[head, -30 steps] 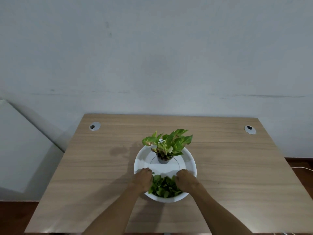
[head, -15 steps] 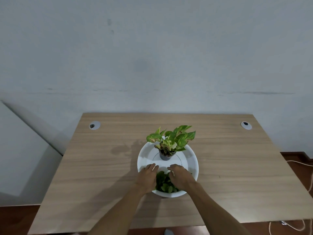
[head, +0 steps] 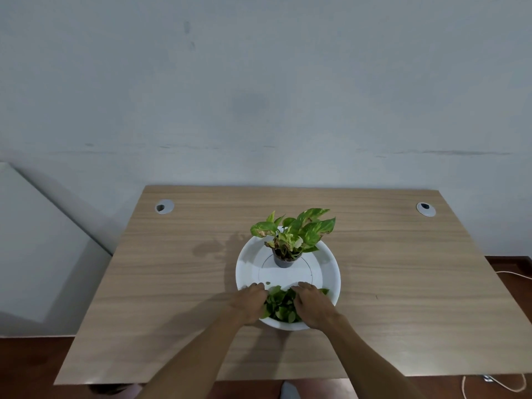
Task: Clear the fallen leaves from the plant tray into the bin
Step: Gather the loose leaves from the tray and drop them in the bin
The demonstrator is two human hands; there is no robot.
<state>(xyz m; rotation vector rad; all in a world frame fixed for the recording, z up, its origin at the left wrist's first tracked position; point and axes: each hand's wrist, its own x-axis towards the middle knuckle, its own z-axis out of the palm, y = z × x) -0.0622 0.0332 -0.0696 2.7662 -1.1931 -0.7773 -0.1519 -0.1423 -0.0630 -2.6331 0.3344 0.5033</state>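
Both hands, left [head: 250,304] and right [head: 312,306], cupped loosely round the leaves [head: 280,308] in the tray [head: 331,266]; loose scoop could drop some, no bin visible

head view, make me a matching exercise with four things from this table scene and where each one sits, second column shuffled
Column one:
1. potted plant
2. loose leaves
3. left hand
4. cable hole cover

Column two:
A. far left corner of the table
B. near part of the white tray, between the two hands
C. far part of the tray, upright
D. left edge of the leaf pile

Pairs: 1-C, 2-B, 3-D, 4-A
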